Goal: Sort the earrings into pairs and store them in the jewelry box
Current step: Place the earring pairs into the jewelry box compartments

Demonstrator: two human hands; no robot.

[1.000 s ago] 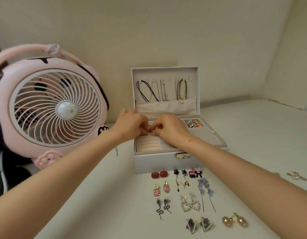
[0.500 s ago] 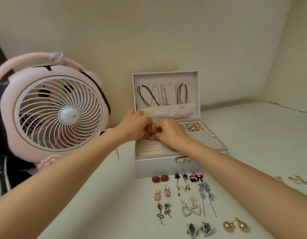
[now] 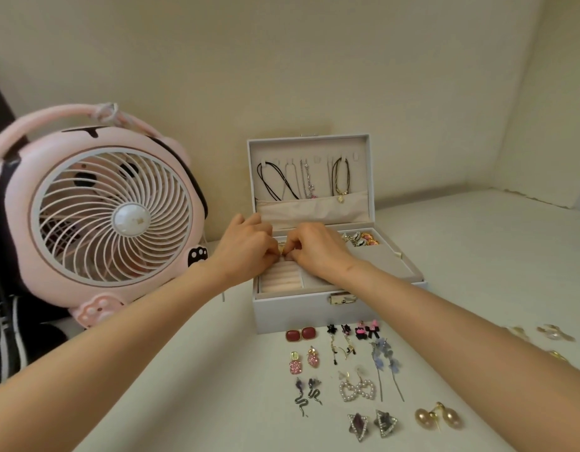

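The grey jewelry box (image 3: 295, 309) stands open, necklaces hanging in its lid. My left hand (image 3: 246, 247) and my right hand (image 3: 318, 247) meet over the ring-roll slots (image 3: 279, 280) at the box's left. Both pinch a small gold earring (image 3: 282, 248) between their fingertips. Several earrings (image 3: 362, 239) lie in the back right compartment. On the table before the box, pairs lie in rows: red squares (image 3: 300, 334), pink drops (image 3: 303, 361), black snakes (image 3: 308, 393), pearl hearts (image 3: 357, 389), blue flowers (image 3: 385, 358), star studs (image 3: 373, 425), pearl balls (image 3: 438, 418).
A pink desk fan (image 3: 109, 213) stands left of the box, close to my left forearm. Black striped fabric (image 3: 1, 321) lies at the far left. A few loose gold and clear earrings (image 3: 552, 332) sit on the table at the right. Walls close in behind and on the right.
Both hands stay together over the ring-roll slots, fingers shifting slightly on the small gold earring. The view has tilted a little. The pairs on the table have not moved.
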